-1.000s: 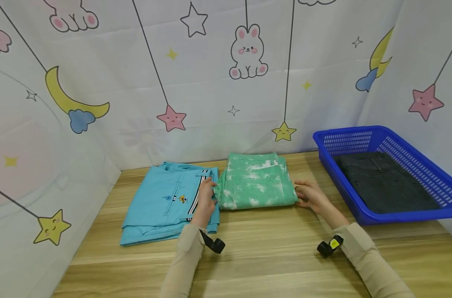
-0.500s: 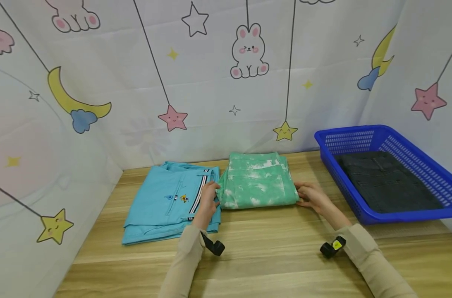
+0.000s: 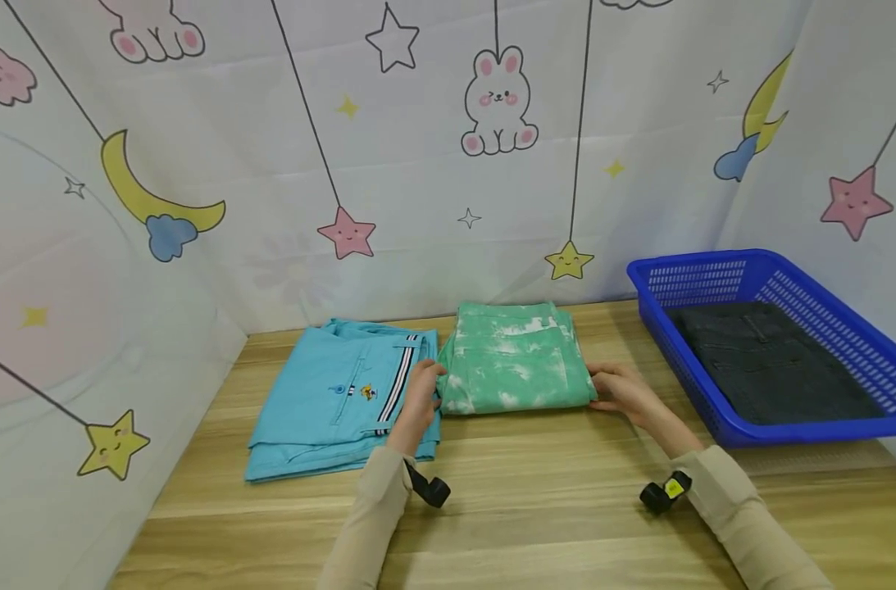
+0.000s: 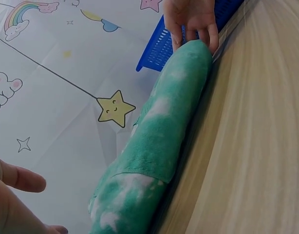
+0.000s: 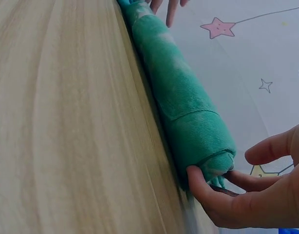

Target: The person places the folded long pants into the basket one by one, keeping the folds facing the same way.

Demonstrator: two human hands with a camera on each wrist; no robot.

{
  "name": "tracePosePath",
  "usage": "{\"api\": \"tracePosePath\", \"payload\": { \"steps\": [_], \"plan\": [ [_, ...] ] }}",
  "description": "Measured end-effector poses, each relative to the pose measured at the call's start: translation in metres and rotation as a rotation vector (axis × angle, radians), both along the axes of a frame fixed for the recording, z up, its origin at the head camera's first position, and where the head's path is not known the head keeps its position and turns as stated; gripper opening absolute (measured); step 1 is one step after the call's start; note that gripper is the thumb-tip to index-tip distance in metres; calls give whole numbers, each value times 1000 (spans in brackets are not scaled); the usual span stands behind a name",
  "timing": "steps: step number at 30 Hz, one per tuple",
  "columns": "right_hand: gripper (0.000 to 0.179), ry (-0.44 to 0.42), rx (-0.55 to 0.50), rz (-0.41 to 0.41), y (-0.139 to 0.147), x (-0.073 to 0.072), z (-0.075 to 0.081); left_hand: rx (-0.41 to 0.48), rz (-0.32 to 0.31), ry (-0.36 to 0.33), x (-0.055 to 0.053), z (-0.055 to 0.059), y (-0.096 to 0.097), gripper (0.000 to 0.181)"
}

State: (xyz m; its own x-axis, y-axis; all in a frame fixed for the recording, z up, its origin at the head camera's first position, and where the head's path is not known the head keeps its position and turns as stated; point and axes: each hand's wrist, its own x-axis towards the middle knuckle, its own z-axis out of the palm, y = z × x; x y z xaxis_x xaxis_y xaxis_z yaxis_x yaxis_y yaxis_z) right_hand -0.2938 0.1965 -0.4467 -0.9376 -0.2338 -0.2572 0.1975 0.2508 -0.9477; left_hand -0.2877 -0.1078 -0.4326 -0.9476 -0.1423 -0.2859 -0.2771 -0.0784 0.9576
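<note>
Folded green pants (image 3: 517,360) with white tie-dye patches lie at the back middle of the table. My left hand (image 3: 420,393) is at their left edge, over the border of folded light-blue pants (image 3: 315,401). In the left wrist view its fingers (image 4: 25,179) look loosely spread beside the green cloth. My right hand (image 3: 625,393) touches the right edge of the green pants. One of its fingers (image 5: 198,183) rests against the end of the fold in the right wrist view, while another stays off the cloth. Some fingertips are hidden behind the fabric.
A blue plastic basket (image 3: 672,373) stands at the right, with folded dark jeans (image 3: 780,360) in it. Behind the wooden table (image 3: 521,508) hangs a white curtain (image 3: 411,164) printed with stars, moons and rabbits.
The whole head view has shifted slightly to the left, so everything appears a little further right. Both hands keep to the two edges of the green pants, which stay folded.
</note>
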Motion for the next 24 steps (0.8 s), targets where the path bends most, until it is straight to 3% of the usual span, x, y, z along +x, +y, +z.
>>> {"api": "tracePosePath", "payload": {
  "steps": [9,15,24],
  "plan": [
    [51,16,22,35,0,2,3,-64,-71,-22,1,4,1,54],
    [51,21,13,58,0,2,3,-48,-96,-40,2,6,-1,54],
    [51,5,2,63,0,3,4,-58,-88,-4,0,-6,-2,54]
  ]
}}
